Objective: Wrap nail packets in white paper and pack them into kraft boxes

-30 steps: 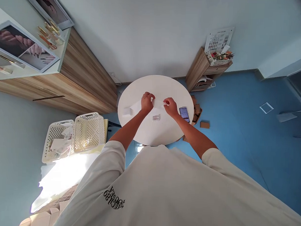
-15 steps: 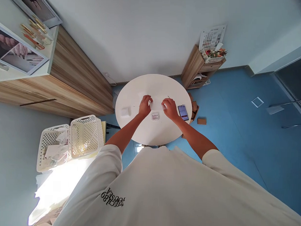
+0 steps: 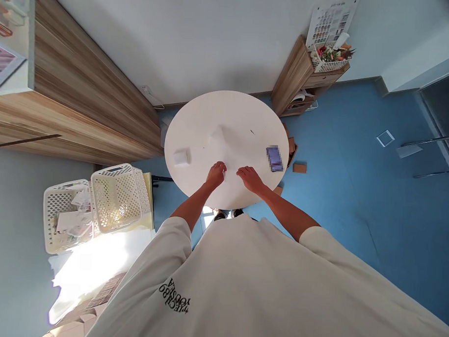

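Note:
A thin white sheet (image 3: 218, 139) lies on the white round table and blends with it; its far part looks raised. At its near side, my left hand (image 3: 216, 174) is closed, with curled fingers pinching what looks like the sheet's edge. My right hand (image 3: 249, 178) rests opposite, fingers bent and pressed together at the same near edge. A narrow gap separates the two hands. The small clear tray of pinkish pieces does not show now. It may be under the sheet, but I cannot tell.
On the round table (image 3: 197, 113) are a white pad-like block (image 3: 181, 157) at the left, a phone (image 3: 275, 158) at the right and a thin dark stick (image 3: 252, 132). White baskets (image 3: 122, 199) stand at the left. A small wooden cabinet (image 3: 294, 77) stands behind.
Both hands have moved nearer to my body. The white sheet now shows beyond them, and the clear tray has gone out of sight. The view has shifted slightly.

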`<state>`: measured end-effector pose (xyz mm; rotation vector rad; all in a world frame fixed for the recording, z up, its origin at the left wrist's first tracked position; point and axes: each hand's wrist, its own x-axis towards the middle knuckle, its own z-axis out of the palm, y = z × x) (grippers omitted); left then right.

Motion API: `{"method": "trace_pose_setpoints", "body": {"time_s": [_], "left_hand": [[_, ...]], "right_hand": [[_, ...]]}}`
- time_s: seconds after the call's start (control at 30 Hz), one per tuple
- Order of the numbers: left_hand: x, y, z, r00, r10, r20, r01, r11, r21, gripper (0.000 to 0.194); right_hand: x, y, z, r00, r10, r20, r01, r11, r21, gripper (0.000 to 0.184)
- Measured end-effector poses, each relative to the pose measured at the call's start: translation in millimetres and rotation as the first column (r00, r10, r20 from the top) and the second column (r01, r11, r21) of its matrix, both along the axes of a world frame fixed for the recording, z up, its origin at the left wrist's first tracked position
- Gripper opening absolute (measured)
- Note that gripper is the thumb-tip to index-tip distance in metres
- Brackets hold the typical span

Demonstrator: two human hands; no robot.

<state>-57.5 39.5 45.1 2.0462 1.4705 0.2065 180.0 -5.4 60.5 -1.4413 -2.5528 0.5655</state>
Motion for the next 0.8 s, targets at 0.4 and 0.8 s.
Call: {"method": "trace_pose_setpoints", "body": {"time_s": [0.4,0.8], "left_hand": [[-15,-6,-23.2,0.999,0.043,-0.004,-0.043,0.997,-0.068,0.038],[15,7,-50.7,0.993,-0.084,-0.082,0.08,0.995,-0.056,0.06]], "right_hand": [[-6,-2,-25.4,0.947,0.032,0.32,0.007,0.993,-0.118,0.049],[33,-23,-41.8,0.928,-0.072,0.365,0.203,0.92,-0.335,0.061]]}}
